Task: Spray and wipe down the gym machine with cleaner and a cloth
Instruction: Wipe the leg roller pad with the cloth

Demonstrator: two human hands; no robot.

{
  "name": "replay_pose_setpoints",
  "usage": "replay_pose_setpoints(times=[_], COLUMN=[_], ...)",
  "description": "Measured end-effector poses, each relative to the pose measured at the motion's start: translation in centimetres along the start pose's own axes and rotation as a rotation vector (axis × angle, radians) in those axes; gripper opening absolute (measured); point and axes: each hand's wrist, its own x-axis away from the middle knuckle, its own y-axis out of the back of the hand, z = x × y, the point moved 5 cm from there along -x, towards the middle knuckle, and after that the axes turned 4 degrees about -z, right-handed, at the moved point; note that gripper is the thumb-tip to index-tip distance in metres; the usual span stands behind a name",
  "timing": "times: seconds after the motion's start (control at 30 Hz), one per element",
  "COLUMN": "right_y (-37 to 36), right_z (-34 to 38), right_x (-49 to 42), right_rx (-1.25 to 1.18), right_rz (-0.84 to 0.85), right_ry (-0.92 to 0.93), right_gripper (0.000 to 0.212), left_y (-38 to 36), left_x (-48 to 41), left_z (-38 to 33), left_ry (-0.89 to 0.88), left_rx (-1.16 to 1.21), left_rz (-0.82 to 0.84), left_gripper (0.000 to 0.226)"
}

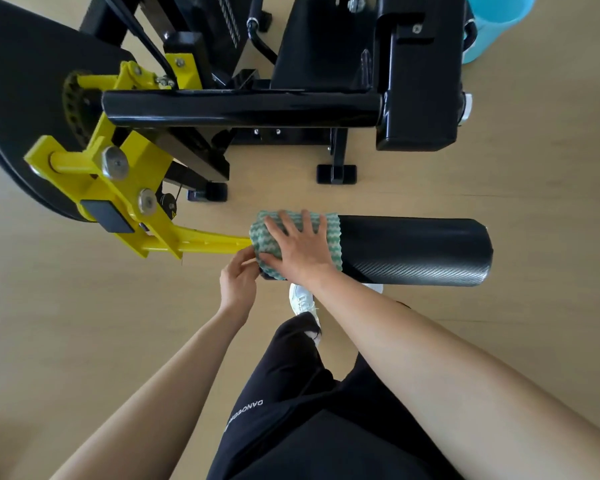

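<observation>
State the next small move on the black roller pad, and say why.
Probably slide the green-and-white wavy cloth rightward along the black cylindrical textured pad: it wraps only the pad's left end, under the flat right hand, the left hand pinching its edge; the rest lies bare.

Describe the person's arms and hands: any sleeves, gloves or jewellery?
Both forearms are bare, no sleeves in view. The left hand and right hand wear no gloves; no rings or watch show. Below: black trousers with white lettering, a white shoe.
</observation>
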Motion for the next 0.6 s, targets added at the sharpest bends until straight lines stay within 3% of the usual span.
replay_pose_setpoints(times=[0.13, 0.27, 0.6], right_y=[-0.2, 0.2, -0.1], right_z=[-2.0, -8.7, -25.2], right_x=[0.8, 3.3, 11.4], right_rx=[-0.04, -0.067, -0.156], right_rz=[-0.002, -0.032, -0.199], right_ry=[-0.069, -0.259, -0.774], right_gripper=[0.088, 0.087, 0.077], left_y=[0.0, -0.6, -4.3], left_x=[-1.1, -0.9, -2.5], left_z=[-0.8, -1.8, -4.4], left_ry=[0.02, -0.04, -0.128], left_rx=[0.001, -0.163, -0.51], left_rz=[0.03, -0.091, -0.152], left_gripper=[0.036, 0.029, 0.056])
